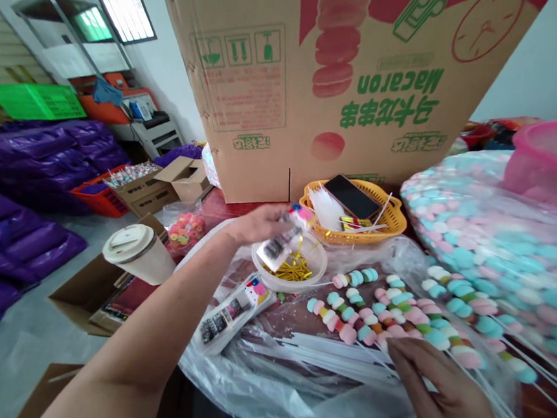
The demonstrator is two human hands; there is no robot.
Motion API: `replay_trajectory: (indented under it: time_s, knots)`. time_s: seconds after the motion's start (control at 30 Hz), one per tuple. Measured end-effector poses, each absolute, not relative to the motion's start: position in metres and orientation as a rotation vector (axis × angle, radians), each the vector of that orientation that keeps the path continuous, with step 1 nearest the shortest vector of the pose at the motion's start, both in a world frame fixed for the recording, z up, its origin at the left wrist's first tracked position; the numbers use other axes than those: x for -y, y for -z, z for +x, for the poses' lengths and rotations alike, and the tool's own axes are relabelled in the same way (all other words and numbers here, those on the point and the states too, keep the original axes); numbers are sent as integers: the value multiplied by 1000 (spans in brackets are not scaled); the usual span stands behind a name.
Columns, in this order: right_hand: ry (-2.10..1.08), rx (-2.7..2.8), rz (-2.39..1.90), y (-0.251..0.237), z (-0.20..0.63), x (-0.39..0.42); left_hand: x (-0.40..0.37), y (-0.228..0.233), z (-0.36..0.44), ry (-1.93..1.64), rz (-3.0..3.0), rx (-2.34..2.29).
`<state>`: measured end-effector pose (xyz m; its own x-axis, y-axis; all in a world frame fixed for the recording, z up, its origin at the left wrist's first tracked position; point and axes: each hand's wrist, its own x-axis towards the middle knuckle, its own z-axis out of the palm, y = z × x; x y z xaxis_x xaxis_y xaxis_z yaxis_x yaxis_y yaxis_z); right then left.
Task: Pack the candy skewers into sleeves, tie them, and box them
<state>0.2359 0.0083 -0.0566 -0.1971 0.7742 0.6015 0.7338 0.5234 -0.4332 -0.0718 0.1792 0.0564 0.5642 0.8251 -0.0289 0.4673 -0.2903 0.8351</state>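
My left hand is closed on a printed clear packaging bag, held over a round plastic tub of gold twist ties. Below it lies a stack of similar printed bags. My right hand has its fingertips together at the lower end of a marshmallow skewer; the exact grip is partly hidden. Around it several more skewers of pink, blue and white marshmallows lie on the plastic sheet, and bare white sticks lie in front of them.
A yellow basket holds a phone and sticks. Behind stands a large carton. A big bag of marshmallows and a pink basket are at right. At left are a lidded cup and a bag of gummy rings.
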Motion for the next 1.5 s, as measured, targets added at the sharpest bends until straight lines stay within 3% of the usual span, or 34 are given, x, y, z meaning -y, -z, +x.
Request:
replay_trajectory:
  time_s: [0.1, 0.2, 0.3, 0.4, 0.53, 0.7, 0.93, 1.1, 1.2, 1.27, 1.5]
  knots:
    - [-76, 1950, -1219, 56, 233, -11, -153, -99, -71, -771, 2079, -1032]
    - [-127, 1951, -1219, 50, 225, -14, -118, -110, -46, -438, 2326, -999]
    - [-279, 1957, -1257, 48, 213, -14, -91, -67, -9, 171, 2501, -863]
    - [-408, 1937, -1345, 53, 205, -11, -76, -6, 15, 454, 2487, -912]
    - [-491, 1867, -1528, 63, 220, -6, -65, 39, 13, 148, 2390, -1117]
    - [-582, 1838, -1621, 60, 233, 2, -66, 50, 5, -132, 2367, -1033]
    - [-376, 1885, -1335, 53, 214, -13, -58, 19, 14, 92, 2652, -1070]
    - [-355, 1714, -1305, 24, 223, -9, -45, -20, 14, -198, 2722, -1197]
    - [-361, 1824, -1165, 17, 214, -7, -47, -27, 18, 41, 2722, -1101]
    - [-433, 1879, -1123, 25, 203, -10, -48, -20, 20, 101, 2666, -1062]
    - [-509, 1785, -1422, 70, 191, -22, -46, 41, 18, -460, 2075, -1396]
